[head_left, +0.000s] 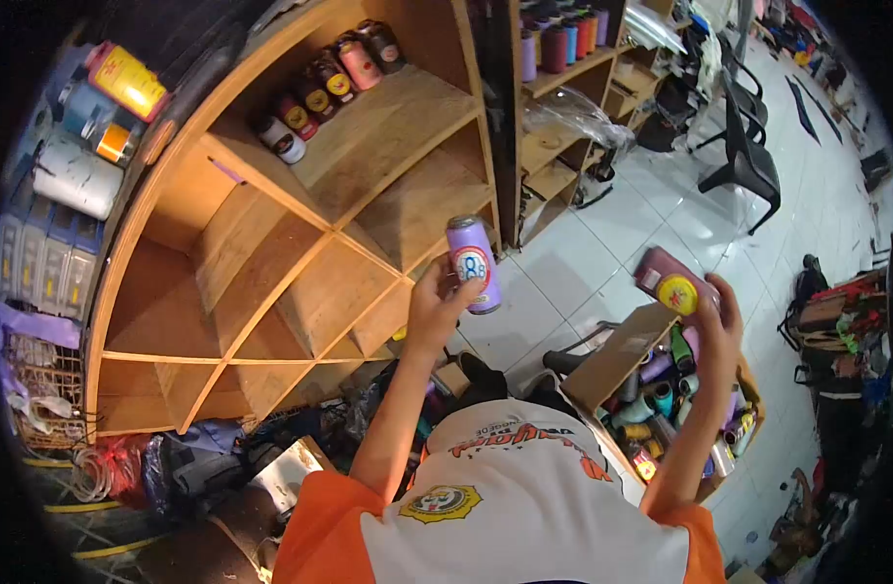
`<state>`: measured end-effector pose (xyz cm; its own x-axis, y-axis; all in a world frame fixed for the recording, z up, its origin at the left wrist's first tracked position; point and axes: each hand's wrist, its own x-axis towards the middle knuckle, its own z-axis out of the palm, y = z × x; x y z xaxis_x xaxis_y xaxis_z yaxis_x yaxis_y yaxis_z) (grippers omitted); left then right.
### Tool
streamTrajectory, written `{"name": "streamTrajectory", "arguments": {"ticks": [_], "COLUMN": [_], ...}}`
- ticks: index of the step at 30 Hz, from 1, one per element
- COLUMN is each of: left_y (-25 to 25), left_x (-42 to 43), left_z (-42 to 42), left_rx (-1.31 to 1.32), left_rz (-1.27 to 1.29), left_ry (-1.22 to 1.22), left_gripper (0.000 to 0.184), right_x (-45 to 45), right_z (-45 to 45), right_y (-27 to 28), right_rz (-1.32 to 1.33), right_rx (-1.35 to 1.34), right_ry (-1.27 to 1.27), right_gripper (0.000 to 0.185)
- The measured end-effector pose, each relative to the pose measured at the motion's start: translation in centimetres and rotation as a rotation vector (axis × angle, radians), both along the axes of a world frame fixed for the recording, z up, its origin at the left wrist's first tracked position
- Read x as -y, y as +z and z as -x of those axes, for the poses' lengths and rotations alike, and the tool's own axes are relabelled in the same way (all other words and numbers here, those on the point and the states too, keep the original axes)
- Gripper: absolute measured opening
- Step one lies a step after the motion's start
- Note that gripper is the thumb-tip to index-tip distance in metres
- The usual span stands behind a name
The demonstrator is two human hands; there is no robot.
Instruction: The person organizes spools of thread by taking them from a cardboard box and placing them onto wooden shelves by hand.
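Note:
My left hand (441, 304) is wrapped round a purple thread spool (475, 263) with a round red, white and blue label, held upright in front of the wooden shelf (344, 230). In my right hand (719, 316) is a dark maroon spool (669, 279) with a yellow label, tilted above an open cardboard box (617, 362). Many spools of mixed colours lie in the box. Several spools (332, 80) stand in a row in the shelf's upper compartment.
A second shelf (568, 73) with coloured spools stands beyond a dark post. A black chair (744, 161) is on the white tiled floor (602, 229). Bags and cloth lie below the wooden shelf. Spools and clear drawers (39, 263) line the left edge.

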<state>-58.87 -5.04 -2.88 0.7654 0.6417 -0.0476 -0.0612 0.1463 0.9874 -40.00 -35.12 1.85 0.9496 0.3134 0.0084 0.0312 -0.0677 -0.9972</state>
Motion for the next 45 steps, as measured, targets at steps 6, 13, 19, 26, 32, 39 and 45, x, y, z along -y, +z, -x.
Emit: {"name": "streamTrajectory", "arguments": {"ticks": [6,13,19,26,32,39,45], "left_y": [1.2,0.6,0.9,0.6,-0.9,-1.0,-1.1], "left_x": [-4.9,-5.9,-5.0,-3.8,-2.2,-1.3,-2.2], "left_z": [5.4,10.4,10.2,7.6,6.2,4.8,3.3], "left_rx": [0.051,0.047,0.096,0.118,0.136,0.109,0.088], "left_rz": [-0.093,-0.093,-0.077,-0.037,0.029,0.020,-0.019], "left_ry": [0.120,0.400,0.607,0.777,0.897,0.965,0.935], "left_gripper": [0.044,0.043,0.044,0.047,0.045,0.043,0.046], "right_x": [-20.4,-35.0,-48.2,-63.0,-67.1,-63.2,-64.4], "right_z": [-0.3,-0.2,-2.8,-1.4,1.5,3.7,2.8], "right_y": [3.3,4.8,6.2,4.4,2.8,4.7,2.0], "right_rz": [-0.234,-0.163,0.050,0.452,0.278,0.139,0.200], "right_rx": [-0.057,0.118,0.819,0.982,1.112,1.233,1.263], "right_ry": [0.418,0.777,1.033,1.083,1.214,1.155,1.140], "right_gripper": [0.033,0.039,0.054,0.056,0.051,0.067,0.074]}}
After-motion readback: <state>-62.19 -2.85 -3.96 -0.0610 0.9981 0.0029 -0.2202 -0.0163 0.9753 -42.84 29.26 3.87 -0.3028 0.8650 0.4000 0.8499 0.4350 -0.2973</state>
